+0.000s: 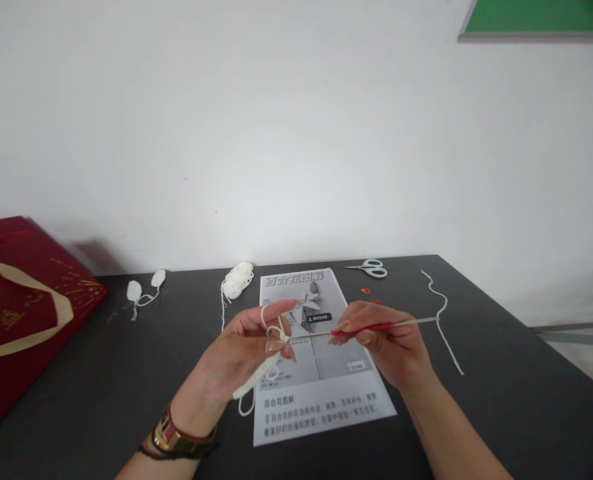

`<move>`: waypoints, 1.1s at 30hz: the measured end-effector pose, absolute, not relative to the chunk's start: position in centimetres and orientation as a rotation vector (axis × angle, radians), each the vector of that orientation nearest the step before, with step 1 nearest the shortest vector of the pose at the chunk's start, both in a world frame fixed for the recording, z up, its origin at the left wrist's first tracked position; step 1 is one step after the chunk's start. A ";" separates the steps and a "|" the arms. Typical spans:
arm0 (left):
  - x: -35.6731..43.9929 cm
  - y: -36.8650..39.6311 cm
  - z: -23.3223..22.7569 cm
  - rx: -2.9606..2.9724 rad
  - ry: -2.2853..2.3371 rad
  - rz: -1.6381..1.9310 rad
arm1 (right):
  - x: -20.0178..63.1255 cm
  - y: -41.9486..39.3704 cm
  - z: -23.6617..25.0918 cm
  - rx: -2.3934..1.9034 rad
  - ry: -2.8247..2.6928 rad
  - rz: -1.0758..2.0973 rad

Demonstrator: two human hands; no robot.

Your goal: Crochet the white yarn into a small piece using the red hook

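My left hand (244, 353) pinches a small piece of white crochet work (256, 379) between thumb and fingers, and yarn loops over its raised index finger. In my right hand (389, 343) is a crochet hook (379, 327) with a red grip, held like a pen. The hook's thin metal shaft points left, and its tip meets the white work at my left fingertips; the exact stitch is too small to tell. Below both hands lies a printed sheet (321, 403) with a flower picture. A ball of white yarn (238, 280) sits behind my left hand.
Scissors (374, 268) and a small orange stitch marker (365, 291) lie behind my right hand. A loose white strand (444, 310) is at the right of the dark table (176, 363). Two white crocheted pieces (134, 291) lie at the left, beside a red gift bag (21, 300).
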State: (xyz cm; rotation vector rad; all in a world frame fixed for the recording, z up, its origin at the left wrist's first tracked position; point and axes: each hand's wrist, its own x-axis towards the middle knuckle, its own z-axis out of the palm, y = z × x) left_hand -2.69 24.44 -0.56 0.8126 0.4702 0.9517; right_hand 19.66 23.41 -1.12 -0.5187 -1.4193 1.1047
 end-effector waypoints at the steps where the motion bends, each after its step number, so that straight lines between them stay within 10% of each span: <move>1: -2.7 24.5 -0.6 0.821 0.481 0.950 | 19.7 23.4 -1.1 -0.523 -1.424 1.097; 33: -2.2 24.2 -1.3 0.964 0.496 1.158 | 19.2 23.7 -1.6 -0.474 -1.347 1.084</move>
